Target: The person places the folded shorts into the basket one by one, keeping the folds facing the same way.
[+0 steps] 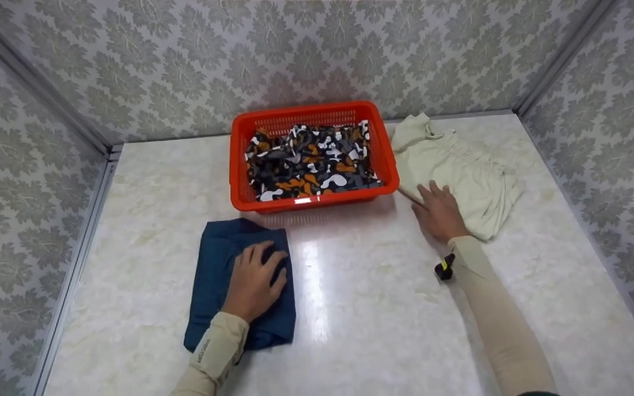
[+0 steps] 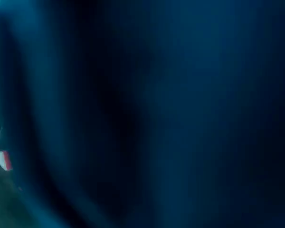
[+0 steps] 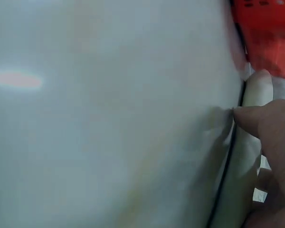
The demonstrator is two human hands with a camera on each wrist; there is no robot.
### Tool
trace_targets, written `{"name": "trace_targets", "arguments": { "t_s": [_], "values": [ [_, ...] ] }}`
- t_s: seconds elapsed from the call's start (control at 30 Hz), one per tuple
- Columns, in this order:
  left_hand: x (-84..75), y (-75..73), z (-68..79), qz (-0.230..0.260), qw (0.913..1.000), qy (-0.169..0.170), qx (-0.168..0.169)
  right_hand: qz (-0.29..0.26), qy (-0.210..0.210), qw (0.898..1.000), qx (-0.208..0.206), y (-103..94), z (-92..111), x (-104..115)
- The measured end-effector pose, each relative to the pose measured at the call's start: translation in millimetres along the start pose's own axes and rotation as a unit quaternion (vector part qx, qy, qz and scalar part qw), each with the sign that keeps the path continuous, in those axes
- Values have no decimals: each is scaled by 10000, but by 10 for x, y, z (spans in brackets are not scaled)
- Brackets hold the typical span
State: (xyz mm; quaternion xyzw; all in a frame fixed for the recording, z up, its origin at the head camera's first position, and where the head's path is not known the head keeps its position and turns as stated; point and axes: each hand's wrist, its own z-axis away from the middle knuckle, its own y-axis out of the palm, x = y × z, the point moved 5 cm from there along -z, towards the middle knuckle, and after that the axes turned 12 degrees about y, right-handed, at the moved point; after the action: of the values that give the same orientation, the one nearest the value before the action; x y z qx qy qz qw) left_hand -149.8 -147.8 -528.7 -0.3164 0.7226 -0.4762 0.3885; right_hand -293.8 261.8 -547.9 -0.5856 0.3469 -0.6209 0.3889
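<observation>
A dark blue folded garment (image 1: 212, 286) lies on the table at the left in the head view. My left hand (image 1: 255, 279) rests on top of it, fingers spread and slightly bent. Blurred blue cloth (image 2: 190, 104) fills nearly all of the left wrist view. To the right, a pale cream garment (image 1: 471, 176) with a gathered, elastic-looking edge lies loosely spread. My right hand (image 1: 441, 213) touches its near left edge, fingers reaching over the cloth. Close up in the right wrist view, the thumb of my right hand (image 3: 280, 137) meets the cream edge.
A red plastic basket (image 1: 312, 204) stands at the back middle, holding a black, orange and white patterned cloth (image 1: 322, 159). Beside it, the cream garment touches or nearly touches the rim. Patterned wall panels (image 1: 306, 49) enclose the white table (image 1: 361, 308) at the back and sides.
</observation>
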Motion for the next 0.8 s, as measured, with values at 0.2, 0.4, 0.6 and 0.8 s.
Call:
{"name": "trace_targets", "arguments": {
  "t_s": [0.2, 0.4, 0.6, 0.8],
  "values": [
    [9, 198, 77, 12, 9960, -111, 887, -34, -24, 9990, -440, 14, 243, -15],
    [29, 212, 73, 219, 9917, -297, 1232, 20, -92, 9985, -542, 32, 403, 31],
    [28, 219, 70, 318, 9902, -352, 1314, 353, -173, 9979, -523, 47, 633, 80],
    [-4, 250, 92, 267, 9898, -266, 1376, 636, -337, 9973, -130, 52, 889, 90]
  ]
}}
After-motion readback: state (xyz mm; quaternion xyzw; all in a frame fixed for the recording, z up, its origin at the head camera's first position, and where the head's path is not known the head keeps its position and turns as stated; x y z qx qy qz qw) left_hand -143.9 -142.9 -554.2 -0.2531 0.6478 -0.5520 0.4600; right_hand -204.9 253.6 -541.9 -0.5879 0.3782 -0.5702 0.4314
